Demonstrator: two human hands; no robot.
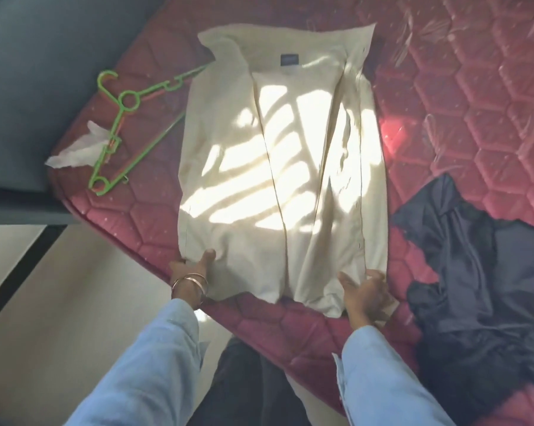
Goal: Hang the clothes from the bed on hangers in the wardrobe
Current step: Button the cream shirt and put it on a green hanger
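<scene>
A cream shirt [278, 167] lies spread flat on the red quilted mattress [462, 124], collar away from me, its front open and a dark label inside the neck. My left hand [195, 269] pinches the hem's left corner, thumb on top of the cloth. At the hem's right corner, my right hand [365, 292] holds the fabric, fingers curled over the edge. A green hanger [121, 130] lies on the mattress to the left of the shirt, one arm tucked under its shoulder. A dark navy garment [474, 272] sits crumpled at the right.
A crumpled clear plastic scrap [78, 149] lies at the mattress corner beside the hanger. Pale floor [75, 302] and a dark frame bar [23, 215] are at the left. My legs stand against the bed's near edge. No wardrobe is in view.
</scene>
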